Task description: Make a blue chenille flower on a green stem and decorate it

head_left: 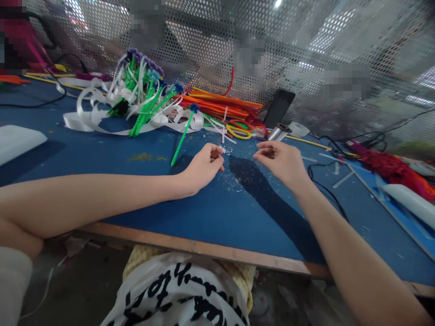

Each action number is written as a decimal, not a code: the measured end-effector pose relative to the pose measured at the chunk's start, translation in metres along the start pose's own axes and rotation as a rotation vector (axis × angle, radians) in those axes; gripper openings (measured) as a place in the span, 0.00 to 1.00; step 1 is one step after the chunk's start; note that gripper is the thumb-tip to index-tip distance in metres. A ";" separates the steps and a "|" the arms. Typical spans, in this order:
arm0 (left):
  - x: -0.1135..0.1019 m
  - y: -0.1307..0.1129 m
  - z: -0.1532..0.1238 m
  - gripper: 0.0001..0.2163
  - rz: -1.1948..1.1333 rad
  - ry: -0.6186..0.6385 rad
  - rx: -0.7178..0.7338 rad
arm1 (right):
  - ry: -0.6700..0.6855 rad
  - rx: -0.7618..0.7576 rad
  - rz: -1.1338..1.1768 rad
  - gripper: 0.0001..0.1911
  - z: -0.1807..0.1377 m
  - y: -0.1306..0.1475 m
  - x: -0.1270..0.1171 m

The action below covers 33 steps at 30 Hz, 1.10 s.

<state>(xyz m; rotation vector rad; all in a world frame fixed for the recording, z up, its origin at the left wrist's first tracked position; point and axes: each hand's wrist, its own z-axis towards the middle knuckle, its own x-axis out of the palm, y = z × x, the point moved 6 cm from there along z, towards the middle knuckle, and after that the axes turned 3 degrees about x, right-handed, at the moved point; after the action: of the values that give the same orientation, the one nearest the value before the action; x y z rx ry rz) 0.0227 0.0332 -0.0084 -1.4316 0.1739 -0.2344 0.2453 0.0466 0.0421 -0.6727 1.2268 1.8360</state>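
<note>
1. From the head view, my left hand (209, 164) sits in the middle of the blue table (210, 222), fingers curled in and thumb close to the index finger, in a narrow pinch
2. My right hand (277, 158) faces it from the other side, thumb and first fingers bent to a narrow gap, its shadow falling on the table between my forearms
3. The picture is soft at my fingertips, so I cannot tell whether either pinch has something thin or tiny in it
4. The small white bits (224, 150) lie in a loose cluster just beside my left fingertips, with the right hand a little apart from them
5. For pieces this small, I judge that fingertips serve better than the whole hand: a light pinch, wrists low, no sweep of the palm that would scatter them
6. My right forearm's shadow runs close to the bits, so I would do well to angle that arm aside and let light reach them
7. The green stem with a blue flower (184, 136) lies just beyond my left wrist, easy to knock with a careless turn
8. Farther back, the white ribbon (81, 115) loops loosely around the green bundle (144, 115), and the yellow ring handle (238, 132) lies near the silver roll (278, 132); I should reach without dragging any of them
</note>
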 end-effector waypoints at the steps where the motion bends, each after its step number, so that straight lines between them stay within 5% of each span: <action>1: 0.000 0.001 0.000 0.05 0.000 -0.001 0.001 | 0.006 -0.011 0.003 0.16 0.000 -0.001 0.000; 8: -0.001 0.005 0.002 0.05 0.004 0.009 0.023 | 0.050 0.004 -0.212 0.08 -0.001 -0.003 -0.012; 12: -0.001 0.002 0.001 0.05 0.006 0.010 0.010 | 0.110 0.002 -0.188 0.10 -0.002 -0.010 -0.016; 19: 0.001 -0.004 -0.002 0.06 -0.035 0.005 -0.029 | 0.011 0.089 -0.100 0.10 0.001 -0.024 -0.032; 28: 0.000 -0.001 -0.001 0.05 -0.036 0.008 -0.017 | 0.158 0.098 -0.066 0.13 0.001 -0.021 -0.026; 33: 0.000 -0.003 -0.002 0.05 -0.050 -0.007 -0.019 | 0.221 0.179 -0.036 0.14 -0.008 -0.004 -0.049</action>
<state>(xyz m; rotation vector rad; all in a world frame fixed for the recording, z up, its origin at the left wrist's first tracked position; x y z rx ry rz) 0.0217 0.0314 -0.0053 -1.4569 0.1354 -0.2692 0.2743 0.0237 0.0749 -0.8064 1.4927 1.6316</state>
